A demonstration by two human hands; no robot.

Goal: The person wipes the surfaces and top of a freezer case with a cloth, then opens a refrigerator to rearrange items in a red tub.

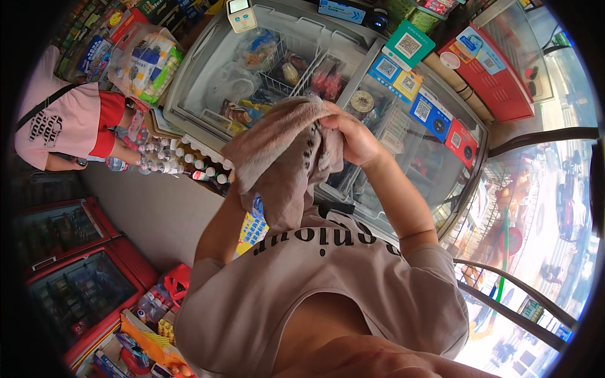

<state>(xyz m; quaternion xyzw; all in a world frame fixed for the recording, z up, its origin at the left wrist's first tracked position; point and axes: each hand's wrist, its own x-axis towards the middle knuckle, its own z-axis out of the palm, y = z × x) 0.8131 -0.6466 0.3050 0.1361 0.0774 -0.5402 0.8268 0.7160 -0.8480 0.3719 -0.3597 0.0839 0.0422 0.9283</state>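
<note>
My right hand [355, 137] pinches the upper edge of a greyish-pink plush cloth [279, 156], with the thumb and fingers closed on it. The cloth hangs in folds in front of my chest, and part of it bears small dark marks. On the other side, my left forearm [218, 219] rises to the cloth's left end. The cloth covers my left hand, so its grip is hidden. Beyond both arms stands a chest freezer [189, 101] with glass sliding lids. Wire baskets [286, 71] and packaged frozen goods show inside it.
Payment code signs [409, 43] and a small payment device [241, 16] sit on the freezer's edges. Several bottles [163, 158] crowd the floor beside it. A person in a pink shirt [71, 123] stands at left. Red glass-door coolers [90, 283] line the lower left.
</note>
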